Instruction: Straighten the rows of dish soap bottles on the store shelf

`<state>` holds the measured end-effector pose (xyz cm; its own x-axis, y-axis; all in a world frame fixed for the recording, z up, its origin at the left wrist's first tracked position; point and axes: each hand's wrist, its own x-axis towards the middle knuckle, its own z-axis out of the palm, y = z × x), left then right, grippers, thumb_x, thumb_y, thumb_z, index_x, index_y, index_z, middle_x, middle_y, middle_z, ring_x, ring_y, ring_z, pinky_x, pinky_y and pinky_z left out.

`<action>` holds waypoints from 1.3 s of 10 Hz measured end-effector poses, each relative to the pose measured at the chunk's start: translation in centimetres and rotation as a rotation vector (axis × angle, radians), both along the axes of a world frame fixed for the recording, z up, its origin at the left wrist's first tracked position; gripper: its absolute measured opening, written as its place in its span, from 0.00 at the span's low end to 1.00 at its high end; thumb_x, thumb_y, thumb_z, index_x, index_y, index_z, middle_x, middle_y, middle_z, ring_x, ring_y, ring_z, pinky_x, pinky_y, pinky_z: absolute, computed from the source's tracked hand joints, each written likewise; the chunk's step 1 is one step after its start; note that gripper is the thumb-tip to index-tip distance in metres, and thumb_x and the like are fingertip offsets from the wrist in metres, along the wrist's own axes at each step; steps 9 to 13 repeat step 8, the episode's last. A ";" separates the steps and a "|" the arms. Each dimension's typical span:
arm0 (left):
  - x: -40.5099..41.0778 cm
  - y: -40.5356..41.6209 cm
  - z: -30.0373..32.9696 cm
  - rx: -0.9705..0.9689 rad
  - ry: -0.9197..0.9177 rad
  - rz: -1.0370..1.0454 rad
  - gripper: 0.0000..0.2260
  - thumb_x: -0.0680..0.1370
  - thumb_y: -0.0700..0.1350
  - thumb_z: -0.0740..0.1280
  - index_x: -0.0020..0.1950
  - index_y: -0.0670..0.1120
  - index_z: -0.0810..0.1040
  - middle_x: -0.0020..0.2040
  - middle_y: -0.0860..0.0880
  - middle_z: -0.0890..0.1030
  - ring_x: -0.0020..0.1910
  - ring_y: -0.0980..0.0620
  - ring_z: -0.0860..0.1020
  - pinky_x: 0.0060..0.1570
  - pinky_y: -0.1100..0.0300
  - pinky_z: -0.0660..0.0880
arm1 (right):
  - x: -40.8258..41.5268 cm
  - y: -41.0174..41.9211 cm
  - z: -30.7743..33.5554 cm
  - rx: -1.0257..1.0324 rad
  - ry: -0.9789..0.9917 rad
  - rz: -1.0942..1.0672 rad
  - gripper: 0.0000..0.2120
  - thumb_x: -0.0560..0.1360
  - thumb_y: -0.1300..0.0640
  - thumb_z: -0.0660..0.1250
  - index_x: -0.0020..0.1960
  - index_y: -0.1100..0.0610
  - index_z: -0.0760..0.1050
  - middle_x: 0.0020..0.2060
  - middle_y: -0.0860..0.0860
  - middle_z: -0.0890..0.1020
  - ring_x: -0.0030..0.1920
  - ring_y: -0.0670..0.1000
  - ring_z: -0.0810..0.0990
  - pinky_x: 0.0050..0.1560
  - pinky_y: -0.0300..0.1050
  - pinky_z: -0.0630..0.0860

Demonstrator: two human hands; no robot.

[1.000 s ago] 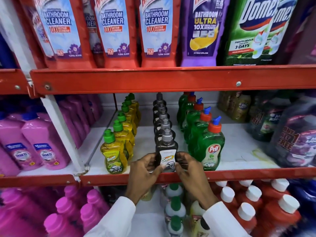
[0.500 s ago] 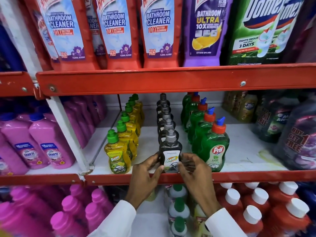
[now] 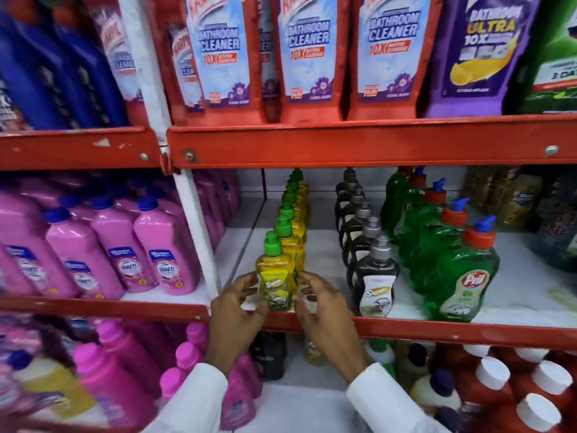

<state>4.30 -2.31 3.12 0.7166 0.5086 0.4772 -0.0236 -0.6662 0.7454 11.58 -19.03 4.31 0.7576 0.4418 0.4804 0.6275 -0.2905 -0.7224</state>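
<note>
So I'm at the middle shelf (image 3: 406, 331) with the dish soap. My left hand (image 3: 235, 303) and right hand (image 3: 321, 303) are cupped on either side of the front yellow bottle (image 3: 276, 284), the one with the green cap, fingers loosely curled and a bit spread. My left fingertips look like they're touching or almost touching its side at about 9 o'clock of the bottle, the right ones sit at 3 o'clock; honestly it's too blurry to say if I'm actually squeezing it or just framing it. The bottle stands upright right at the front lip of the shelf.

Behind it, the rest of the yellow row (image 3: 295, 210) runs back toward 12 o'clock in a fairly tidy line. At 3 o'clock from that is the row of dark bottles (image 3: 359, 220) with grey caps, its front bottle (image 3: 376, 276) upright near the edge. Further toward 3 o'clock is the green Pril row (image 3: 437, 232), orange caps with blue tips.

Pink bottles (image 3: 103, 245) fill the bay at 9 o'clock, and bathroom cleaner pouches (image 3: 307, 54) sit on the shelf up at 12 o'clock. My white sleeves (image 3: 199, 395) show at the bottom.
</note>
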 end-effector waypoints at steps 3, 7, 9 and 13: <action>0.5 0.9 -0.2 0.127 -0.012 -0.170 0.17 0.71 0.49 0.71 0.60 0.51 0.81 0.48 0.57 0.87 0.46 0.65 0.83 0.50 0.60 0.81 | 1.0 0.9 -0.6 -0.023 0.119 -0.037 0.15 0.73 0.60 0.73 0.59 0.52 0.79 0.49 0.46 0.87 0.46 0.40 0.85 0.53 0.39 0.82; 0.8 1.1 -0.4 0.102 -0.011 -0.261 0.20 0.73 0.52 0.72 0.64 0.52 0.78 0.51 0.56 0.87 0.48 0.65 0.83 0.52 0.56 0.81 | 0.5 0.6 -0.9 0.023 0.227 -0.106 0.15 0.71 0.62 0.74 0.56 0.53 0.80 0.44 0.42 0.86 0.41 0.36 0.84 0.46 0.36 0.82; 0.5 0.8 -0.7 0.087 -0.055 -0.216 0.24 0.73 0.50 0.72 0.69 0.50 0.74 0.60 0.53 0.84 0.58 0.60 0.81 0.59 0.54 0.79 | -0.7 -0.3 -0.7 0.166 0.164 -0.217 0.15 0.70 0.61 0.75 0.55 0.51 0.81 0.45 0.44 0.86 0.41 0.39 0.84 0.44 0.34 0.81; 0.5 0.8 -0.7 0.087 -0.055 -0.216 0.24 0.73 0.50 0.72 0.69 0.50 0.74 0.60 0.53 0.84 0.58 0.60 0.81 0.59 0.54 0.79 | -0.7 -0.3 -0.7 0.166 0.164 -0.217 0.15 0.70 0.61 0.75 0.55 0.51 0.81 0.45 0.44 0.86 0.41 0.39 0.84 0.44 0.34 0.81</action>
